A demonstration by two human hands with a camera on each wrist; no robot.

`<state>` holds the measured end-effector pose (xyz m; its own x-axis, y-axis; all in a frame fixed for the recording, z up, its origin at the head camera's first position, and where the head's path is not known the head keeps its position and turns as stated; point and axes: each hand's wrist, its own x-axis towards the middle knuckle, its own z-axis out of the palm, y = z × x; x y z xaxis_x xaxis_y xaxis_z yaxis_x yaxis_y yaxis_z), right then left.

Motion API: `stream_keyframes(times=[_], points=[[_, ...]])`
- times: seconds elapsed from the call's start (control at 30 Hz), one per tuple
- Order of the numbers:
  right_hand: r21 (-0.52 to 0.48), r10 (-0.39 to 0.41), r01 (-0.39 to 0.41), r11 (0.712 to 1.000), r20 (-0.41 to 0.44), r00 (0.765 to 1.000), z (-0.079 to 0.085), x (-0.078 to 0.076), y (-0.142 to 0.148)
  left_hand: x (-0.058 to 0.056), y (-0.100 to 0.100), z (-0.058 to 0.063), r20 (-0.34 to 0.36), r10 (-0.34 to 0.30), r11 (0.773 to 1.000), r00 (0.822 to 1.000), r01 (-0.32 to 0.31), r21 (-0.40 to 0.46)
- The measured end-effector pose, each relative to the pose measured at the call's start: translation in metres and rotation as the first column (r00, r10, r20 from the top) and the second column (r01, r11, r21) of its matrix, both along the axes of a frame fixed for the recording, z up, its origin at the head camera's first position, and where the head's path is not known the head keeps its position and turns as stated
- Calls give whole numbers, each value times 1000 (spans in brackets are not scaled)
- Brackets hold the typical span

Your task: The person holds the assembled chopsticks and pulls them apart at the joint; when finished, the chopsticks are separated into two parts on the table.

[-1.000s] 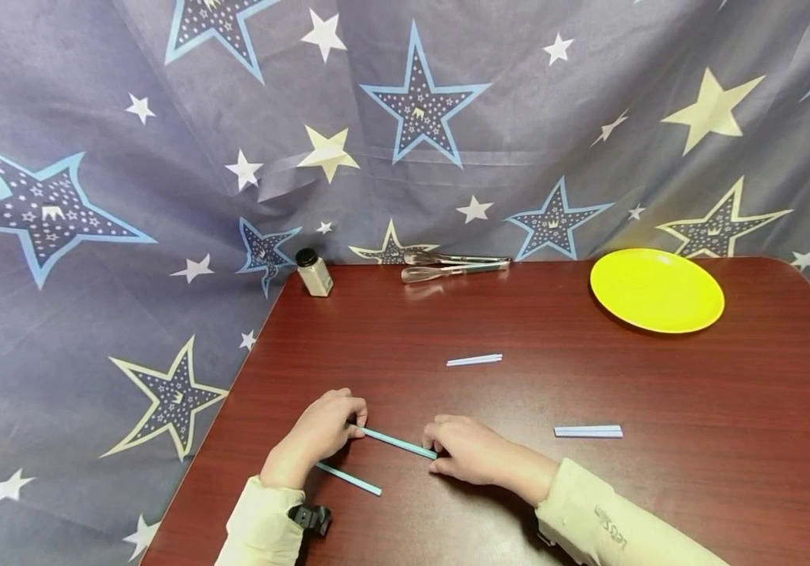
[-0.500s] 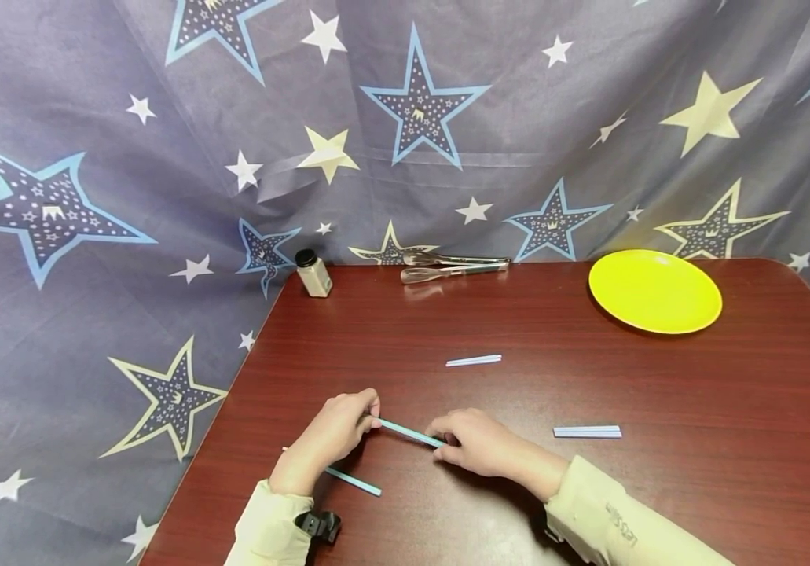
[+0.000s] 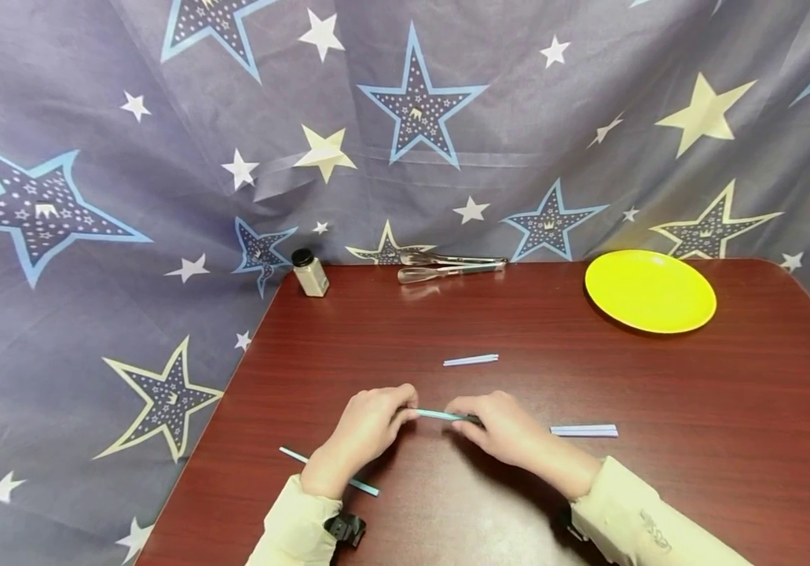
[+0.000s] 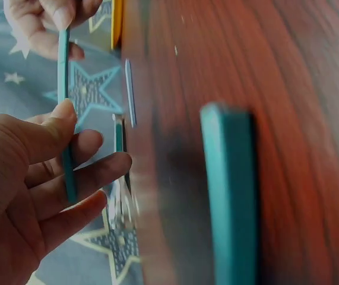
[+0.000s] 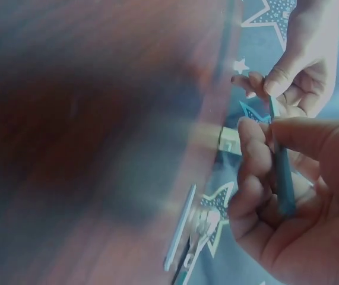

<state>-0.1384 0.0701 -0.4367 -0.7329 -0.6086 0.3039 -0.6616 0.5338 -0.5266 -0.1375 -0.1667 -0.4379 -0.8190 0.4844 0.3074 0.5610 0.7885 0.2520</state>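
A slim teal stick [image 3: 436, 414] is held above the table between both hands. My left hand [image 3: 372, 420] pinches it toward its left end between thumb and fingers; in the left wrist view the stick's end runs down across the fingers. Close by, my right hand [image 3: 503, 428] grips the other part, and its far end [image 5: 286, 202] lies inside the curled fingers in the right wrist view. A second teal stick [image 3: 365, 487] lies on the table under the left forearm, which hides its middle; it looms large as a teal bar [image 4: 231, 190] in the left wrist view.
A pale lilac pair of sticks [image 3: 471, 360] lies beyond the hands, and another lilac pair [image 3: 584, 431] right of the right hand. At the back stand a black-lidded jar [image 3: 310, 273], metal tongs [image 3: 450, 271] and a yellow plate [image 3: 650, 291]. A star-patterned curtain [image 3: 164, 157] hangs behind.
Both hands have moved right and slightly away with the teal stick, and have come closer together along it. The stick has turned nearer to level in the head view.
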Motion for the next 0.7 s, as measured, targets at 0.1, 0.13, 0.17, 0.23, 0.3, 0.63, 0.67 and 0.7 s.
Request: stream_keyframes(times=[0.1, 0.13, 0.17, 0.23, 0.3, 0.63, 0.67, 0.7], points=[[30, -36, 38, 999, -62, 997, 4, 0, 9, 0, 12, 2, -26, -53, 999, 998, 53, -14], [38, -51, 54, 998, -80, 996, 4, 1, 11, -1, 16, 2, -33, -70, 997, 997, 69, -23], [45, -63, 68, 997, -97, 993, 5, 1, 14, -1, 20, 2, -37, -84, 996, 996, 83, -30], [53, -81, 88, 995, -126, 989, 5, 1, 20, -1, 27, 3, -44, -106, 994, 993, 104, -44], [57, -94, 104, 993, -149, 984, 6, 1, 24, -1, 34, 4, -58, -128, 990, 990, 125, -58], [84, -146, 174, 981, -265, 953, 8, 4, 45, -4, 65, 5, -109, -203, 979, 973, 200, -42], [85, -144, 172, 981, -268, 953, 9, 4, 48, -4, 68, 5, -106, -210, 978, 972, 207, -38], [85, -143, 171, 982, -268, 953, 9, 4, 50, -4, 71, 6, -100, -216, 976, 971, 214, -33]])
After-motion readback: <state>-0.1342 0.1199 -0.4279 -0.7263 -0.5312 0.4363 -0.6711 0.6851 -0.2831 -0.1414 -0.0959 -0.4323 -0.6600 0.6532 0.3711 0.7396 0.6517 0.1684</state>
